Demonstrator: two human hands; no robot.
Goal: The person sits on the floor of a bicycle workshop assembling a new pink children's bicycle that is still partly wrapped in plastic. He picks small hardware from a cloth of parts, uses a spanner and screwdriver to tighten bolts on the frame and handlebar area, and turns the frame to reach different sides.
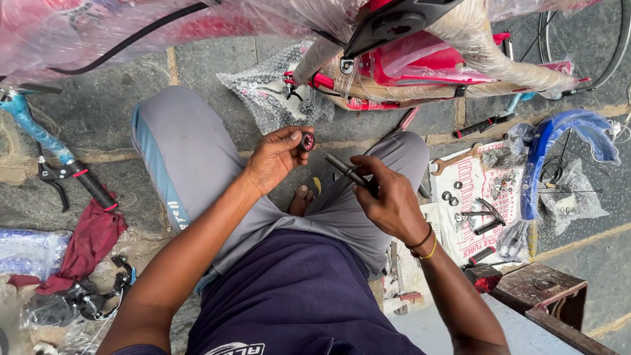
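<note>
A red bike frame [420, 69] in plastic wrap lies at twelve o'clock. At three, a blue mudguard [565, 141] curves beside a printed sack [476, 197] strewn with a spanner [455, 160] and small nuts [450, 197]. A wooden stool [539, 292] sits at four. At nine, a handlebar [56, 154] above a maroon rag [89, 240].
</note>
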